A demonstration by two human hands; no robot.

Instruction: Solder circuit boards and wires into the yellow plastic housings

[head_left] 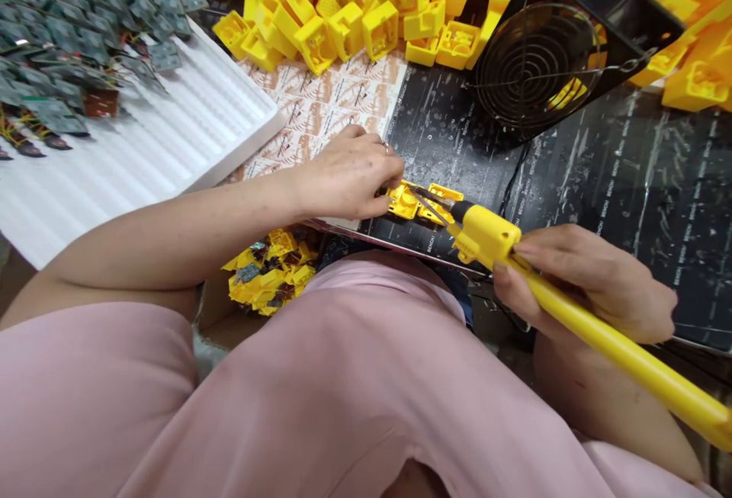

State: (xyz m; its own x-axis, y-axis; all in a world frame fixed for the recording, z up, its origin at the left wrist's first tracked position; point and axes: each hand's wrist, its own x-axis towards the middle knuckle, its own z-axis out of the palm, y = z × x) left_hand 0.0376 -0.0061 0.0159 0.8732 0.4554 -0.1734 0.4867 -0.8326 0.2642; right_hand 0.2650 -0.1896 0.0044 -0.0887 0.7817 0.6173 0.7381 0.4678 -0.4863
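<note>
An opened yellow plastic case [403,202], with small parts inside, lies near the front edge of the bench, its other half [439,197] to the right. My left hand [357,170] rests on the bench with its fingers curled down and closed on the left end of the case; the fingertips are partly hidden. In my right hand [595,277] is a yellow soldering iron [492,232], gripped between thumb and fingers. Its dark tip and a thin metal guide point left and reach over the case. Whether the tip touches anything inside cannot be made out.
A black fan [531,71] with a wire guard stands at the back right. Many yellow cases [343,17] are piled along the back. A white foam tray [171,139] carries wired circuit boards [97,33] at left. Below the bench edge sits a box of yellow cases [268,273].
</note>
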